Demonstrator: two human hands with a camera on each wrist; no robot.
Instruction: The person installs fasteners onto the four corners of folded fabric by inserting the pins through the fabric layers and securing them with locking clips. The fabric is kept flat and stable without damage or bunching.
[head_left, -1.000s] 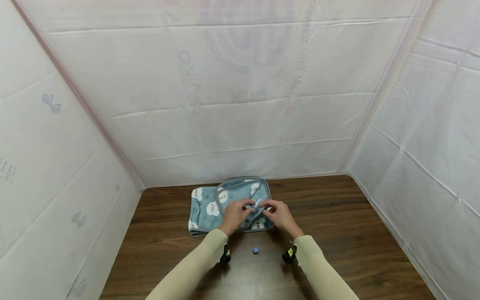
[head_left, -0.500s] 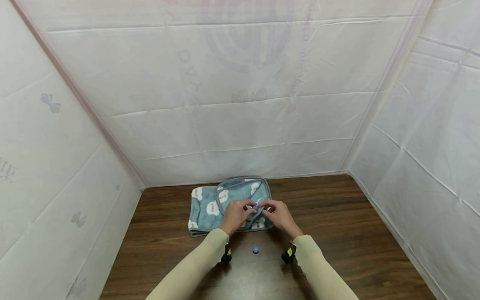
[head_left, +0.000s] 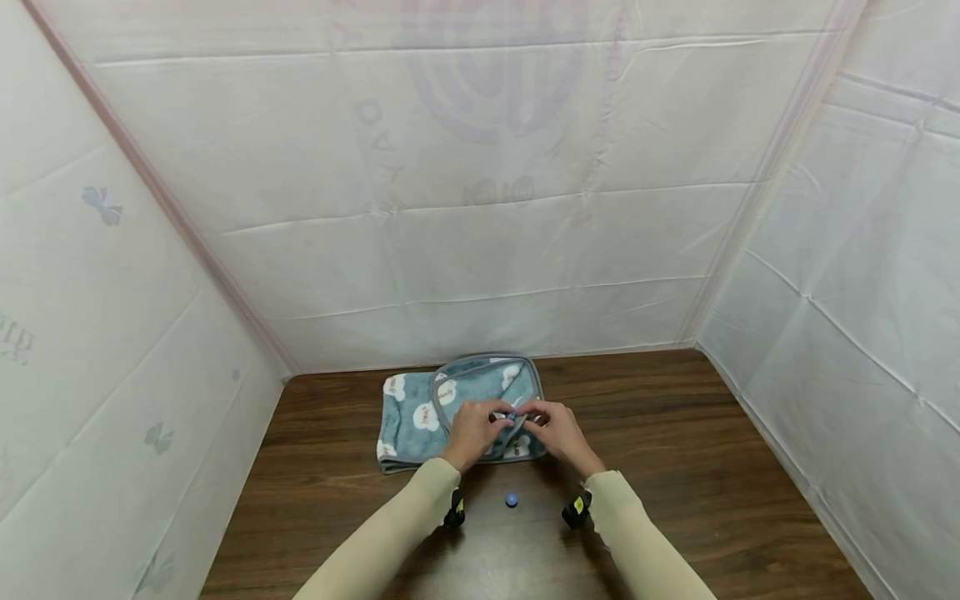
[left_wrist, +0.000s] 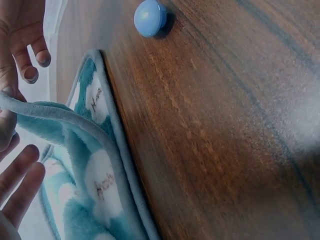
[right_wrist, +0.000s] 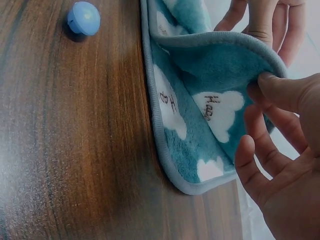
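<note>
On the table [head_left: 315,508], the folded blanket [head_left: 408,408] is partly covered by the left hand [head_left: 471,431], whose grip cannot be told, its fingertips unclear; since earlier it has been brought nearer the right hand [head_left: 560,431], by which the blanket's edge is pinched.

Decent room on the surface [head_left: 660,433] right of the blanket [head_left: 407,418]; wall [head_left: 480,258] crowds the back, blue knob [head_left: 512,500] sits out front.
</note>
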